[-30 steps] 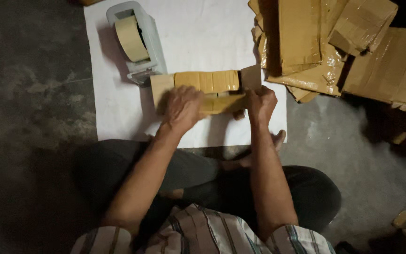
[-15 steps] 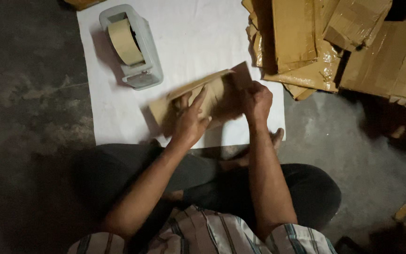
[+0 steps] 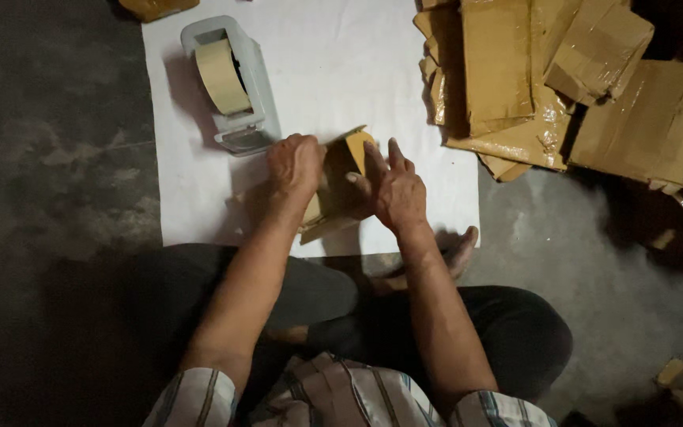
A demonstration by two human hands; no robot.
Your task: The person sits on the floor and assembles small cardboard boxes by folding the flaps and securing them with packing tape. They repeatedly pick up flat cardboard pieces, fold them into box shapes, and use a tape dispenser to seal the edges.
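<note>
A small brown cardboard box (image 3: 340,183) stands turned on end on the white sheet (image 3: 341,71), one flap pointing away from me. My left hand (image 3: 296,168) grips its left side from above. My right hand (image 3: 393,188) holds its right side, fingers spread against the cardboard. Just beyond my left hand sits a grey tape dispenser (image 3: 235,87) with a roll of tan tape.
A heap of flattened, taped cardboard pieces (image 3: 579,87) lies at the right, partly on the sheet. The dark concrete floor (image 3: 57,158) surrounds the sheet. A bare foot (image 3: 460,249) rests at the sheet's near right corner. A cardboard scrap (image 3: 156,8) lies at the top left.
The box lay flat and lengthwise a second ago; both hands have turned it up on end and brought it closer to the dispenser.
</note>
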